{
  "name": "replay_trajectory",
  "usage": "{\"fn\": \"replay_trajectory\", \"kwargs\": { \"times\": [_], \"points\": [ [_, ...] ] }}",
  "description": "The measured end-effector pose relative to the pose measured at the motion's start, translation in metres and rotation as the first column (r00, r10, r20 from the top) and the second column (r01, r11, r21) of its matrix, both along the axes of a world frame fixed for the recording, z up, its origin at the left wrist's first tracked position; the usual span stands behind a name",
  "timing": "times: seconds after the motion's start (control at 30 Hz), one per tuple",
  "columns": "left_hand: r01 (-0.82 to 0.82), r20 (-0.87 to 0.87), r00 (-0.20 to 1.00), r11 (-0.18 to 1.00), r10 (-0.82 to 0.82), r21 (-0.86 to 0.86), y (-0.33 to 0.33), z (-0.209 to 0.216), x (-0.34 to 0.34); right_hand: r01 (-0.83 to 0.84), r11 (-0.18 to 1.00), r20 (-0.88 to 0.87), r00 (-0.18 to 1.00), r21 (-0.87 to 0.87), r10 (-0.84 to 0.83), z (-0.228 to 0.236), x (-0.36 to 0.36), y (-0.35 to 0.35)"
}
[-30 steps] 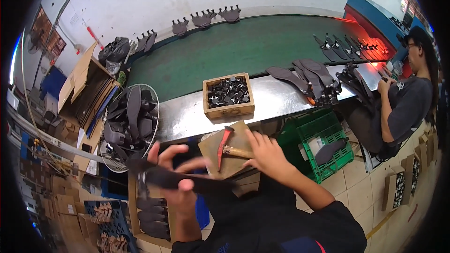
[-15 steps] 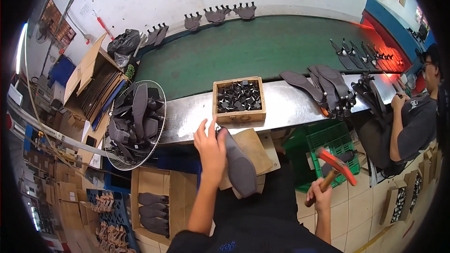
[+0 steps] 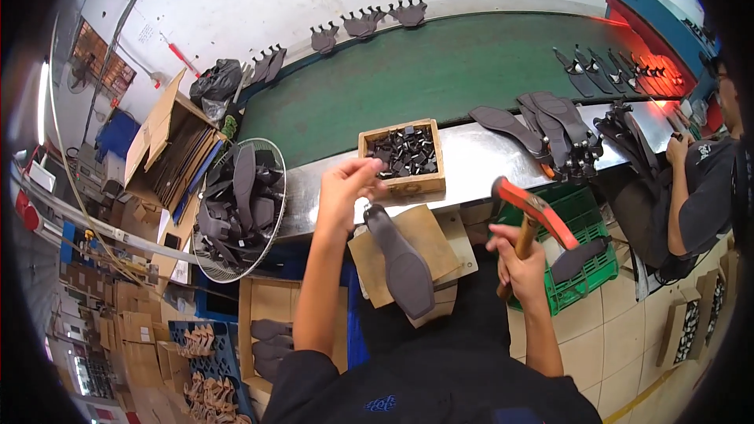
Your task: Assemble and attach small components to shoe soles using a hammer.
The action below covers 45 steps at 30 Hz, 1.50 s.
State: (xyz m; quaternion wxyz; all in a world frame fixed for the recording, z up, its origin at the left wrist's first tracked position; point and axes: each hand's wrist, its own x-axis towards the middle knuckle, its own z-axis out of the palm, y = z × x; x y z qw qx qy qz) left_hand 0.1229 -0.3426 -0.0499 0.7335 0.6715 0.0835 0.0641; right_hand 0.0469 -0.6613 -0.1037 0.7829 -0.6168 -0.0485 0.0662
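Note:
My left hand [image 3: 345, 188] hovers with fingers pinched together just above the heel end of a dark grey shoe sole [image 3: 400, 263]. The sole lies on a brown block [image 3: 408, 255] in front of me. Whether something small is between the fingers I cannot tell. My right hand [image 3: 514, 263] grips the wooden handle of a hammer with a red head [image 3: 534, 208], raised to the right of the sole. A wooden box of small black parts [image 3: 402, 153] stands on the metal bench edge [image 3: 479, 161] just beyond my left hand.
A green conveyor belt [image 3: 440, 71] carries dark shoe pieces. More soles [image 3: 550, 122] lie on the bench at right, where another person [image 3: 699, 188] sits. A wire basket of shoe parts [image 3: 236, 208] stands left, a green crate [image 3: 585, 251] right, cardboard boxes at far left.
My right hand has lifted the hammer from low at the right up beside the sole. My left hand has risen off the sole toward the wooden box, fingers now pinched.

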Motion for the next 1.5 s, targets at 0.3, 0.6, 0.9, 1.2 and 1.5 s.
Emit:
{"fn": "replay_trajectory", "kwargs": {
  "times": [0.3, 0.6, 0.9, 1.2, 1.5],
  "points": [
    [-0.24, 0.461, 0.882, 0.934, 0.096, 0.265, -0.081, 0.044, -0.144, -0.34, 0.937, 0.21, 0.924, 0.076, 0.319, 0.083, -0.007, 0.067],
    [-0.659, 0.797, 0.513, 0.448, -0.321, 0.604, -0.07, 0.03, -0.167, -0.362, 0.921, 0.102, 0.931, 0.145, 0.35, 0.086, -0.048, 0.075],
    [-0.439, 0.374, 0.893, 0.665, 0.25, 0.604, -0.012, -0.066, -0.08, -0.336, 0.936, 0.167, 0.934, 0.101, 0.317, 0.068, -0.028, 0.081],
    [-0.276, 0.376, 0.926, 0.72, 0.022, 0.637, -0.027, -0.091, -0.081, -0.336, 0.877, 0.124, 0.909, -0.344, 0.398, 0.017, 0.052, 0.099],
    [-0.327, 0.419, 0.908, 0.661, 0.022, 0.676, -0.032, -0.094, -0.088, -0.611, 0.73, 0.295, 0.668, -0.305, 0.683, -0.043, 0.123, 0.123]
  ]
}}
